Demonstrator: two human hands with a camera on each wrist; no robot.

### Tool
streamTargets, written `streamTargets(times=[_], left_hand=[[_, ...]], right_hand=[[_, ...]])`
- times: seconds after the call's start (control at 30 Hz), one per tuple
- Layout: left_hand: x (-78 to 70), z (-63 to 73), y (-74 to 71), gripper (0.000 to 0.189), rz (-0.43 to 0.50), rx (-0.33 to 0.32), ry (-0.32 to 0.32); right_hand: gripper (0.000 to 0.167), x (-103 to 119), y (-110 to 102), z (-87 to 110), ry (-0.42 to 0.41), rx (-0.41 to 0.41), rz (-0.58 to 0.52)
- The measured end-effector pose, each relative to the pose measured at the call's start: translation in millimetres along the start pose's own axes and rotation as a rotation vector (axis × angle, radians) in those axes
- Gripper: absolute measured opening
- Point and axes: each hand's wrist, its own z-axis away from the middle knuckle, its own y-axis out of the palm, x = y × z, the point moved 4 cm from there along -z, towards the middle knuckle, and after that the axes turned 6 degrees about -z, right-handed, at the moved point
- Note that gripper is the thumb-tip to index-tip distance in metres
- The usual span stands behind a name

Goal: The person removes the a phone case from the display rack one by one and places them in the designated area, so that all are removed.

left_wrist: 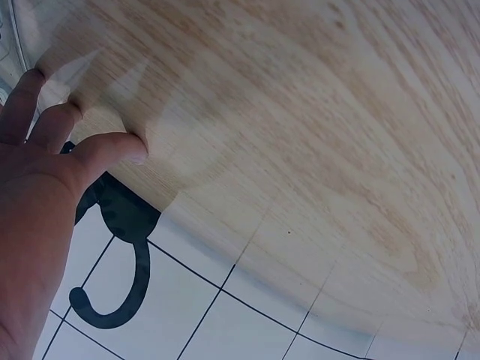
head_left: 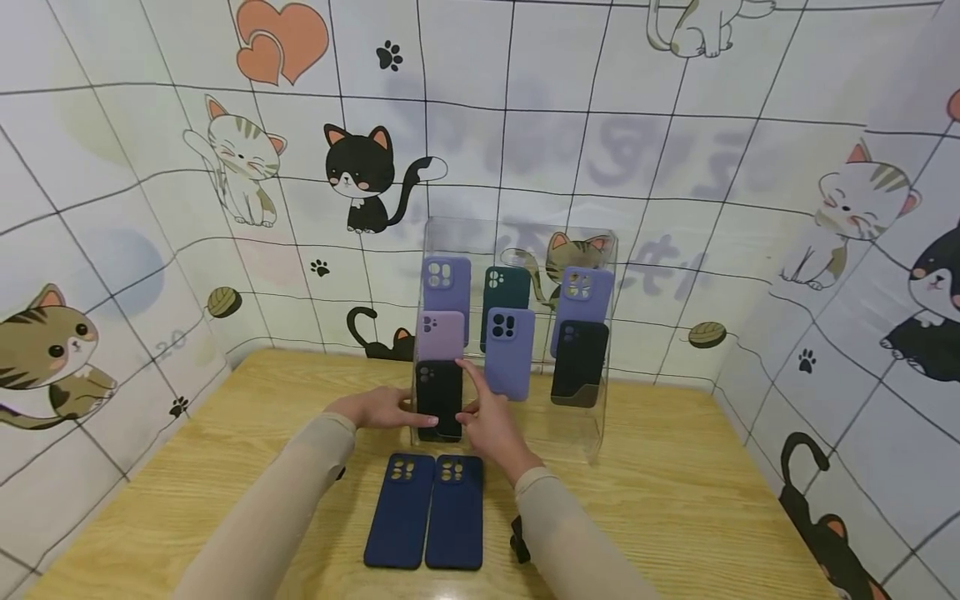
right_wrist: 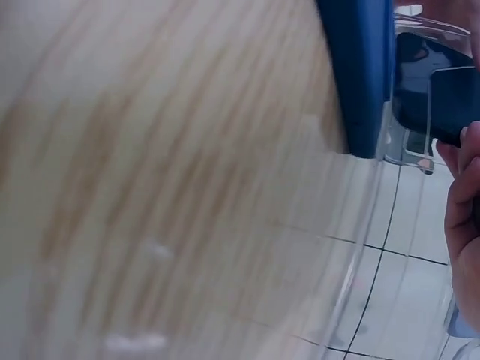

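One black phone case (head_left: 439,396) is standing at eight o'clock on the clear stand (head_left: 480,237), and both sides of it are getting attention! From its nine o'clock, the left hand (head_left: 378,408) is laying a thumb across the lower front, hiding a patch there; its other fingers are disappearing around the stand's edge, so I'm not managing to tell whether they're gripping anything. At three o'clock, the right hand (head_left: 491,421) is resting a thumb by the case's edge, its forefinger pointing to eleven o'clock. That fingertip is sitting right where the black case is meeting the lilac case (head_left: 441,336), and which one it's touching I'm not making out; nor am I seeing whether this hand is pinching or just pressing.

Over on the right wrist view, the frame's edge is slicing off both hand and dark case, while a blue shape (right_wrist: 360,75) is blurring past recognition. On the left wrist view, the left hand is being cropped at nine o'clock.

Now the case itself: it's looking matt and upright, small camera openings showing at its eleven o'clock, a pale line curving round its foot. Two navy cases (head_left: 400,511) are lying at six o'clock below it.
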Motion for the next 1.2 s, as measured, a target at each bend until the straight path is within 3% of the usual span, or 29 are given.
streamTargets(times=[0.23, 0.33, 0.8, 1.0, 1.2], left_hand=[[-1.2, -0.7, 0.8, 0.121, -0.027, 0.008, 0.017], [-0.2, -1.3, 0.9, 0.122, -0.02, 0.012, 0.017], [1.4, -1.8, -0.6, 0.12, -0.034, 0.011, 0.03], [-0.2, -0.2, 0.9, 0.118, -0.02, 0.012, 0.016], [-1.7, 1.2, 1.4, 0.114, -0.002, 0.009, 0.031]], right_hand=[[0.099, 6.3, -14.3, 1.2, -0.062, -0.058, 0.043], [0.097, 9.5, -21.9, 2.3, -0.053, -0.074, 0.04], [0.105, 19.6, -63.1, 24.4, 0.045, -0.108, -0.184], [0.106, 20.9, -75.6, 41.6, 0.07, -0.048, -0.176], [0.105, 22.6, -90.3, 64.6, 0.14, 0.046, -0.256]])
